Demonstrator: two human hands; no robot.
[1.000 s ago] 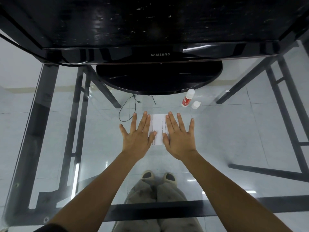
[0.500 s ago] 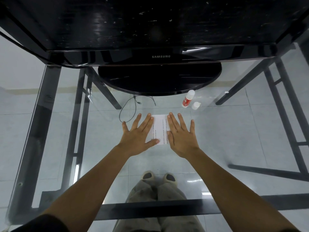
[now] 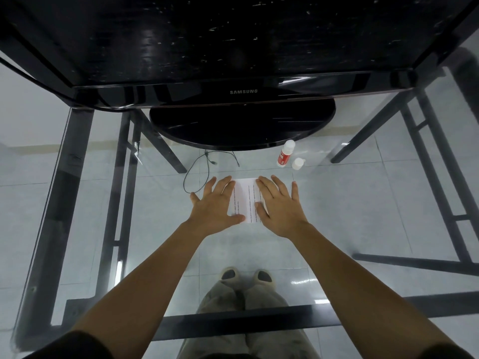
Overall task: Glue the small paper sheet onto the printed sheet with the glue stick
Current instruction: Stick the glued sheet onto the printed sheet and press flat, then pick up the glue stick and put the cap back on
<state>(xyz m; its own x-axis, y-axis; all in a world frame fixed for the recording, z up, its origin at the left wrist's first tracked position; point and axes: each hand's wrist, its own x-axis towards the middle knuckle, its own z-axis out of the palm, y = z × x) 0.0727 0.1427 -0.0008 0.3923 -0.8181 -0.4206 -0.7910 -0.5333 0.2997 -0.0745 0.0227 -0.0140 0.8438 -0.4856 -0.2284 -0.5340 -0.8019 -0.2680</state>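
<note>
A white printed sheet lies flat on the glass table, with lines of text along its edges. My left hand rests flat on its left side, fingers spread. My right hand presses flat on its right side, fingers spread too. Whether a smaller sheet lies on top I cannot tell; only a plain white strip shows between my hands. The glue stick, white with a red label, lies uncapped at the far right, beyond the paper. Its white cap stands beside it.
A black Samsung monitor on a round base fills the far side of the glass table. A thin black cable loops just left of the paper. Black table frame bars show through the glass.
Both hands have slid slightly apart and downward over the sheet, still flat on it. The head view has shifted a little.
</note>
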